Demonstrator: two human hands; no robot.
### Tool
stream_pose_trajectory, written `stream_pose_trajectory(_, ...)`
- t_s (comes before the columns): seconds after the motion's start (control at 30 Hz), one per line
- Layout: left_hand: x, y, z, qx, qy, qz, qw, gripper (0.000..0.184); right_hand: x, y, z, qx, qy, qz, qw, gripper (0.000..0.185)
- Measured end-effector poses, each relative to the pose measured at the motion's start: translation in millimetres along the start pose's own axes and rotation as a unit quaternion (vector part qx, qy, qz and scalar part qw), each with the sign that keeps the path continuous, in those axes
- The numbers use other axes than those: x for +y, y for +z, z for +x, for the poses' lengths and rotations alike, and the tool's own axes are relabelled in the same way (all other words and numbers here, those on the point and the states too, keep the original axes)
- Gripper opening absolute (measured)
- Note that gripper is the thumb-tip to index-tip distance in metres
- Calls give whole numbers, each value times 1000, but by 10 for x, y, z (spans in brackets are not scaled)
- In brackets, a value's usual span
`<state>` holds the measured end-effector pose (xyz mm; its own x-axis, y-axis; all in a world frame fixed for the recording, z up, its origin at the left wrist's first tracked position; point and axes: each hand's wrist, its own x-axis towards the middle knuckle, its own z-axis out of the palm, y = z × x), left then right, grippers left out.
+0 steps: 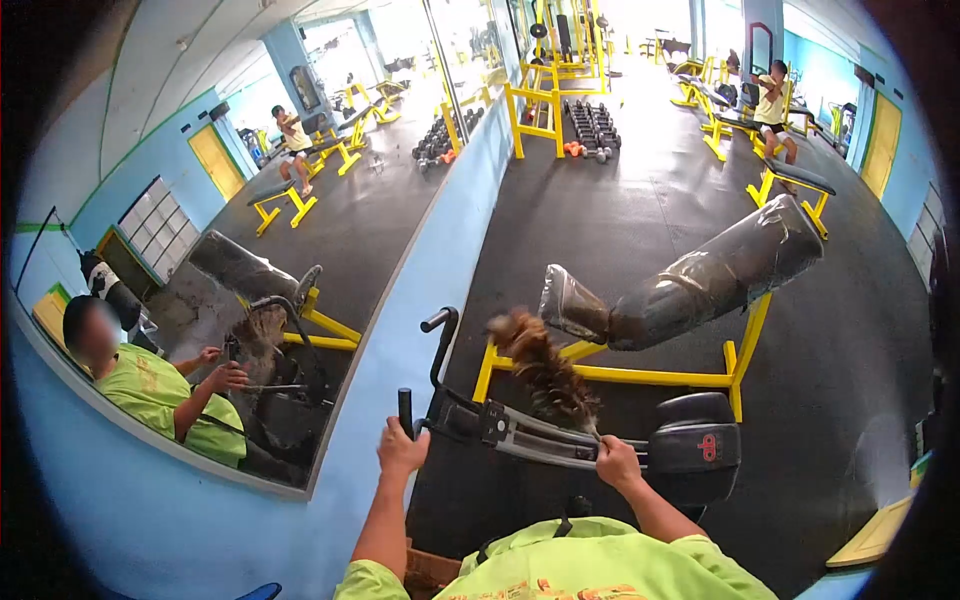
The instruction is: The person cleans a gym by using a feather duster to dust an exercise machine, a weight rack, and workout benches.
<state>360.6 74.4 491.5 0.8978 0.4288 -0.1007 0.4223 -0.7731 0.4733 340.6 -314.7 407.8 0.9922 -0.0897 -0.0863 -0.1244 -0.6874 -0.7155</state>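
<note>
My left hand [402,447] is closed around the lower end of a black handle grip [405,408] on an exercise machine. In my right hand [618,460] is the thin handle of a feather duster, held over the machine's grey rail [545,440]. The duster's brown, fluffy feathers [545,365] point up and left, their tip blurred. A second bent handle [438,345] rises beyond my left hand. Right of my right hand sits the machine's black padded part [697,447] with a red logo.
A bench with plastic-wrapped black pads [720,270] and a yellow frame [650,377] stands just beyond the machine. At left, a wall mirror [330,270] reflects the room. Dumbbells [593,128] line the floor farther back. Another person [772,105] sits on a bench at far right.
</note>
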Motion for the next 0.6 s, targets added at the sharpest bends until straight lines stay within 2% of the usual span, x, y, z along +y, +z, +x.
stream_pose_trajectory(0.07, 112, -29, 110, 70, 38, 110, 991, 59, -10, -85, 42, 10, 33, 22, 999, 24)
stream_pose_trajectory(0.2, 315, 121, 334, 133, 27, -17, 991, 61, -649, 60, 287, -34, -11, 142, 989, 29)
stream_pose_trajectory(0.27, 267, 250, 309, 171, 43, -41, 984, 61, -811, 362, 370, -52, -20, 132, 990, 28)
stream_pose_trajectory(0.33, 265, 331, 262, 242, 89, -25, 966, 60, -636, 967, 525, -83, -28, 161, 983, 30)
stream_pose_trajectory(0.37, 285, 306, 227, 230, 83, -32, 969, 61, -758, 884, 489, -199, 29, 179, 963, 29)
stream_pose_trajectory(0.4, 305, 274, 232, 235, 81, -28, 968, 61, -825, 820, 448, -202, 23, 182, 962, 29)
stream_pose_trajectory(0.47, 280, 230, 221, 163, 43, -64, 984, 62, -892, 691, 404, -315, 97, 131, 935, 29)
stream_pose_trajectory(0.5, 245, 251, 247, 167, 59, -55, 983, 61, -912, 651, 409, -314, 132, 141, 929, 29)
stream_pose_trajectory(0.53, 208, 269, 270, 172, 50, -54, 982, 61, -829, 798, 461, -322, 127, 137, 928, 29)
stream_pose_trajectory(0.6, 229, 268, 264, 186, 80, -44, 978, 60, -670, 1105, 460, -134, 9, 169, 976, 29)
